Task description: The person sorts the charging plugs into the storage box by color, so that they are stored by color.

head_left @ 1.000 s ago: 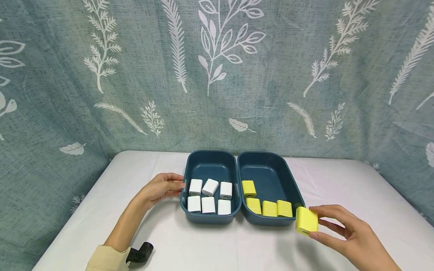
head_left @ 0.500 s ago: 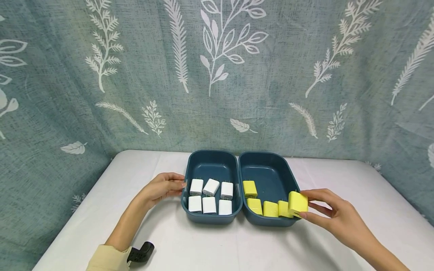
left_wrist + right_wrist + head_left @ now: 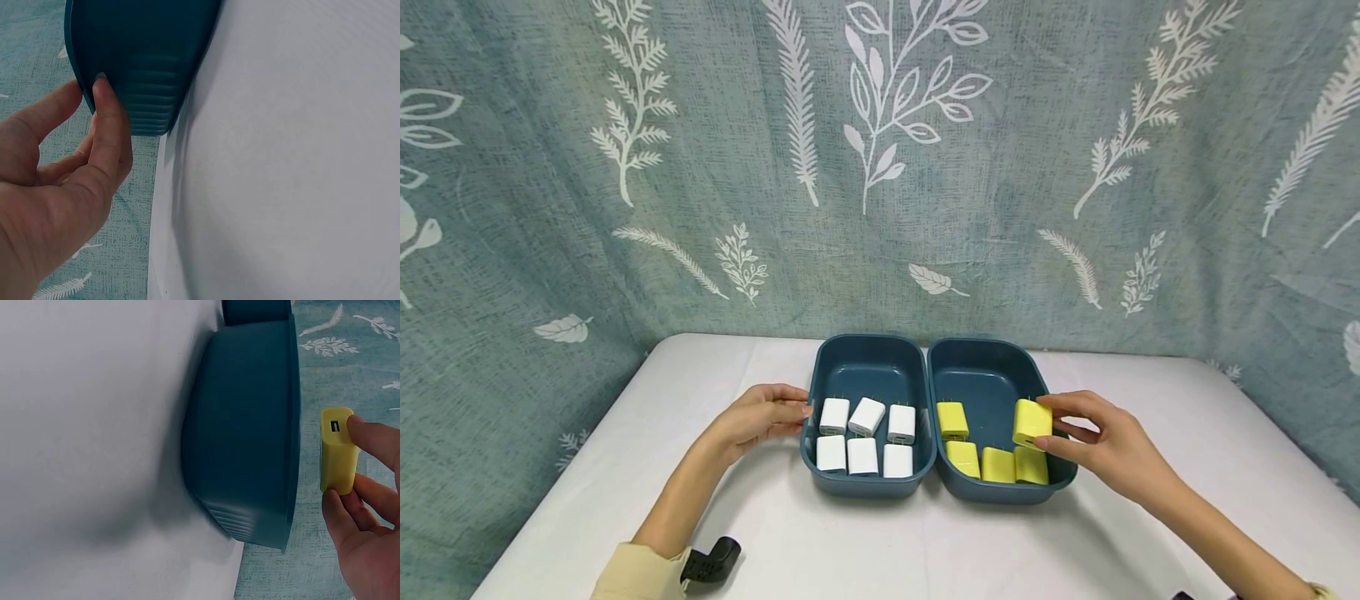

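Note:
My right hand [image 3: 1101, 433] pinches a yellow USB charger [image 3: 1032, 423] between thumb and fingertips, over the right side of the right blue bin [image 3: 1011, 493]. In the right wrist view the charger [image 3: 339, 459] shows its USB slot and stands above the bin's rim. Several yellow chargers [image 3: 997, 465] lie inside that bin, at its front and left. The left blue bin [image 3: 865, 487] holds two rows of white chargers [image 3: 862, 456]. My left hand [image 3: 762, 418] grips the left rim of this bin, thumb and fingers on either side of the wall [image 3: 140, 75].
The two bins stand side by side on a white-covered table [image 3: 865, 550]. Behind and beside the table hangs a grey-green leaf-patterned curtain [image 3: 715, 150]. A black wrist device [image 3: 711, 560] sits at my left sleeve [image 3: 640, 573].
My right hand has carried the yellow charger left and away from me, from beside the right bin's front corner to over its inside. The left hand stays at its rim.

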`<state>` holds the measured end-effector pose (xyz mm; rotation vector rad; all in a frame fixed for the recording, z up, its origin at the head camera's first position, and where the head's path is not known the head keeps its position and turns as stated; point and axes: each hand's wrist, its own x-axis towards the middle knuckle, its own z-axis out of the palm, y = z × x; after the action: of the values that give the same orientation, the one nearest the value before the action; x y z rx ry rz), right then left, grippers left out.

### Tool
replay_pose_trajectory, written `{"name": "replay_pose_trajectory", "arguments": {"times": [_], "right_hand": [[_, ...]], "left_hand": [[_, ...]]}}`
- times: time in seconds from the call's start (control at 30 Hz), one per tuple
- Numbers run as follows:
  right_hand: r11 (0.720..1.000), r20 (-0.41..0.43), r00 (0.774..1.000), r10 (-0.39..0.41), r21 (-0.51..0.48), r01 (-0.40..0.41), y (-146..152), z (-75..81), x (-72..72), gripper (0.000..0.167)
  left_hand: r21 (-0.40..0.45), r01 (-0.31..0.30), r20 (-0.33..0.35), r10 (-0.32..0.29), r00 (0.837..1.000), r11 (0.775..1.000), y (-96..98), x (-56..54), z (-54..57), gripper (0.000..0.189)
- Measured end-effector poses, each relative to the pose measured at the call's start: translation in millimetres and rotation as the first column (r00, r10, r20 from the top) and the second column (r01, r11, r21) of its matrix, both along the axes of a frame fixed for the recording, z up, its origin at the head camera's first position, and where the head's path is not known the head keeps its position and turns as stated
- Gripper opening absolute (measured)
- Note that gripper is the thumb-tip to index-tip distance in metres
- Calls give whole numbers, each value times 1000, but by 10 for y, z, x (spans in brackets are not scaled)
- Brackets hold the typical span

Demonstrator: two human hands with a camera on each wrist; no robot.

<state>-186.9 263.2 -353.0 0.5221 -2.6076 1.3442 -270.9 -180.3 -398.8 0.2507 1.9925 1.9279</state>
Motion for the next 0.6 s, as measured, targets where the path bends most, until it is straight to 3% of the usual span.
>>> {"name": "replay_pose_trajectory", "arguments": {"times": [0.3,0.6], "right_hand": [[999,57,998,17,36,-19,-102,-28,-156,50],[990,49,999,17,138,-23,-209,-80,-287,50]], "left_hand": [[-3,0,-1,0,1000,1000,-9,1,-10,42],[8,7,-1,-7,1000,1000,-7,17,6,43]]}}
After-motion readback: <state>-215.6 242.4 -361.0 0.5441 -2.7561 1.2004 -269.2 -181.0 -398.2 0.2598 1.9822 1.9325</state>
